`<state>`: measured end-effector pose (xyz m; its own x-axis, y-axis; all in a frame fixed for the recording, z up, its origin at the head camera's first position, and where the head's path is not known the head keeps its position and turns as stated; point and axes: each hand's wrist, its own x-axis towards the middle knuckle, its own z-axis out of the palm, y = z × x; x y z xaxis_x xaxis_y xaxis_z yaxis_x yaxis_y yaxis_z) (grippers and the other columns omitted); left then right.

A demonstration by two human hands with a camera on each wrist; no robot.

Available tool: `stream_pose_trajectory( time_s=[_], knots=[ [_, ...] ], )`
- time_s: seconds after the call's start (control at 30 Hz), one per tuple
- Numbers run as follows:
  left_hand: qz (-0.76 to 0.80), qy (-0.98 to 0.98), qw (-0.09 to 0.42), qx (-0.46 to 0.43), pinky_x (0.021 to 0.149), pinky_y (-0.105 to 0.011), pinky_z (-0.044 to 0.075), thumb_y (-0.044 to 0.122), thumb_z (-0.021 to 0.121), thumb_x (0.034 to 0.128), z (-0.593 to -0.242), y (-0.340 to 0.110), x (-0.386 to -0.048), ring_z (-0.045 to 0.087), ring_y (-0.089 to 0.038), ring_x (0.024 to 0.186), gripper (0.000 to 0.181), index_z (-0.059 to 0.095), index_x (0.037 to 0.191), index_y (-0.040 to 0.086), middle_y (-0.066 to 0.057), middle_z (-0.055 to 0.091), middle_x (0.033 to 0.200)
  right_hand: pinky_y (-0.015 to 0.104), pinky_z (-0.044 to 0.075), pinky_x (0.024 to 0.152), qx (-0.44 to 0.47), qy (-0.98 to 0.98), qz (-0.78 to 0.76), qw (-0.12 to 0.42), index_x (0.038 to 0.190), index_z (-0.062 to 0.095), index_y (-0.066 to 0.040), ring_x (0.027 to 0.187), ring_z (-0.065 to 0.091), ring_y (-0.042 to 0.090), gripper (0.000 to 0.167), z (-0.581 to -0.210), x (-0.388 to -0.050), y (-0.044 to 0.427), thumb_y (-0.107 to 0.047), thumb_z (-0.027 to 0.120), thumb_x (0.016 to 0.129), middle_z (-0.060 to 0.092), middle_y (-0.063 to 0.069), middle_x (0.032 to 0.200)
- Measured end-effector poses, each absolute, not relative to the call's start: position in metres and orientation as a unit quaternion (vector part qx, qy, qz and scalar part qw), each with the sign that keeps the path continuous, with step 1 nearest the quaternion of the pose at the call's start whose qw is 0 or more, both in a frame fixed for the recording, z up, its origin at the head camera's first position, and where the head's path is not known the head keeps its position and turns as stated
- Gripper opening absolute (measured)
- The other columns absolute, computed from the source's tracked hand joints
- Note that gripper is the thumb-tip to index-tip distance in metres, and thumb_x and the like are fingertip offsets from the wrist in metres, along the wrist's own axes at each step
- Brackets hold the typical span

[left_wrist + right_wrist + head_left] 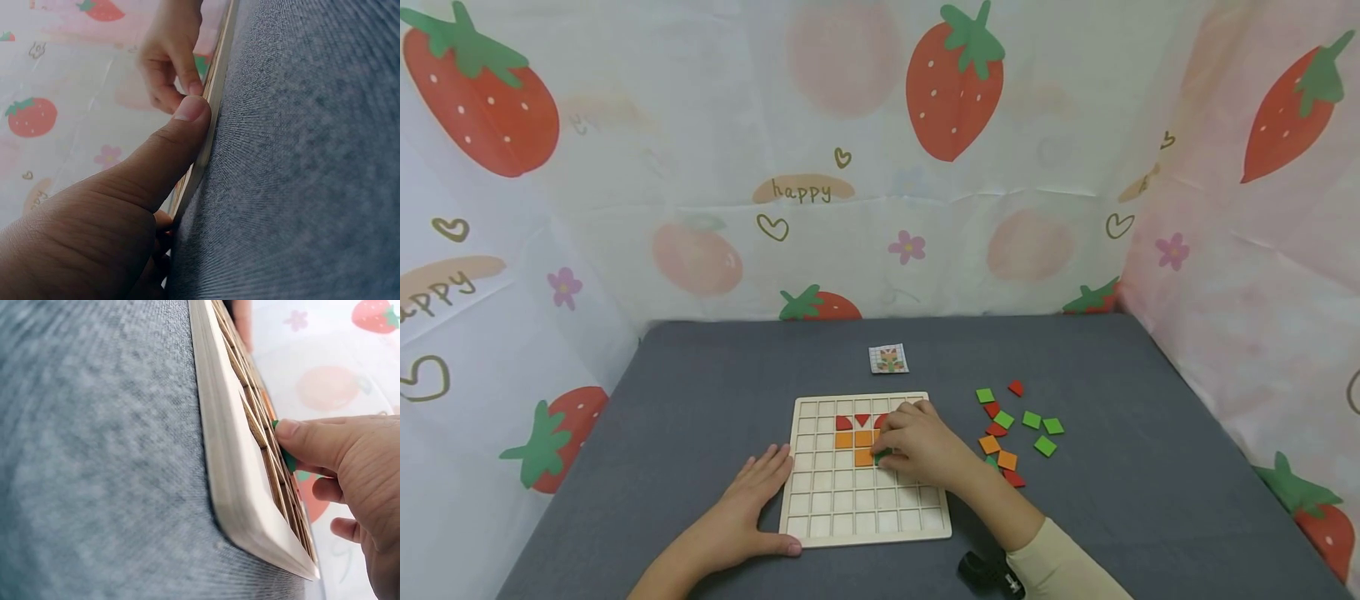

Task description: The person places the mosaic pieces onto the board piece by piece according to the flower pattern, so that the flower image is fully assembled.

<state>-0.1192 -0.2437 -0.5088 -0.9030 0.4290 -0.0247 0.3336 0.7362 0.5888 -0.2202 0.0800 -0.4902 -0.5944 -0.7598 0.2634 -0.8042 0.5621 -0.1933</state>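
Right grip (913, 442) pinches a green piece (289, 460) at the board (865, 541), right of its near orange tile (863, 457). Left hand (751, 506), uncurled, touches the left edge.

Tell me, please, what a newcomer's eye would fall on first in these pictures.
Probably the red strawberries on the backdrop behind the grey table. Next, the pale grid board, where the right hand pinches a green piece and the left hand touches its left edge. Then the bright loose tiles, right of the board.
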Motion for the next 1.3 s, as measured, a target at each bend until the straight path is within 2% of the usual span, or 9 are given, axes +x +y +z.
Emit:
stream_pose_trajectory(
  time_s=[0.57,0.77,0.87,1.0,1.1,1.3],
  knots=[
    [0.301,0.928,0.085,0.202,0.115,-0.006,-0.017,0.072,0.08,0.0684,-0.508,-0.243,-0.121,0.01,-0.033,0.159,0.127,0.028,0.161,0.001,-0.012,0.02,0.17,0.036,0.041,0.09,0.449,-0.878,0.148,0.076,0.105,0.081,-0.03,0.102,0.056,0.011,0.018,-0.487,-0.217,0.081,-0.023,0.082,0.089,0.069,-0.013,0.103],
    [0.304,0.929,0.095,0.191,0.119,-0.012,-0.015,0.073,0.08,0.0677,-0.507,-0.241,-0.12,0.009,-0.032,0.159,0.128,0.027,0.161,0.003,-0.012,0.02,0.17,0.035,0.041,0.088,0.451,-0.875,0.159,0.071,0.105,0.08,-0.03,0.102,0.056,0.009,0.017,-0.484,-0.218,0.085,-0.022,0.081,0.09,0.069,-0.015,0.104],
    [0.304,0.929,0.095,0.189,0.12,-0.014,-0.014,0.073,0.079,0.0679,-0.508,-0.241,-0.119,0.009,-0.032,0.159,0.128,0.027,0.162,0.004,-0.012,0.02,0.17,0.034,0.04,0.085,0.449,-0.875,0.168,0.068,0.105,0.08,-0.029,0.103,0.056,0.01,0.017,-0.479,-0.22,0.089,-0.021,0.081,0.09,0.069,-0.014,0.105],
    [0.303,0.929,0.094,0.191,0.117,-0.009,-0.016,0.073,0.08,0.068,-0.508,-0.242,-0.12,0.009,-0.032,0.159,0.128,0.027,0.162,0.003,-0.012,0.02,0.17,0.039,0.044,0.089,0.444,-0.877,0.171,0.071,0.107,0.08,-0.024,0.105,0.058,0.013,0.017,-0.466,-0.222,0.098,-0.019,0.08,0.091,0.07,-0.01,0.11],
    [0.3,0.93,0.092,0.193,0.115,-0.007,-0.017,0.073,0.079,0.068,-0.51,-0.242,-0.12,0.009,-0.032,0.159,0.128,0.027,0.162,0.003,-0.012,0.019,0.17,0.043,0.045,0.093,0.437,-0.879,0.175,0.08,0.109,0.08,-0.023,0.107,0.058,0.015,0.019,-0.454,-0.225,0.107,-0.018,0.08,0.091,0.07,-0.008,0.112],
    [0.298,0.93,0.086,0.195,0.115,-0.007,-0.017,0.074,0.079,0.0682,-0.51,-0.243,-0.119,0.01,-0.032,0.159,0.128,0.027,0.162,0.004,-0.011,0.019,0.17,0.045,0.045,0.092,0.423,-0.88,0.187,0.11,0.11,0.079,-0.023,0.106,0.057,0.016,0.023,-0.432,-0.228,0.131,-0.014,0.082,0.088,0.07,-0.007,0.114]
  ],
)
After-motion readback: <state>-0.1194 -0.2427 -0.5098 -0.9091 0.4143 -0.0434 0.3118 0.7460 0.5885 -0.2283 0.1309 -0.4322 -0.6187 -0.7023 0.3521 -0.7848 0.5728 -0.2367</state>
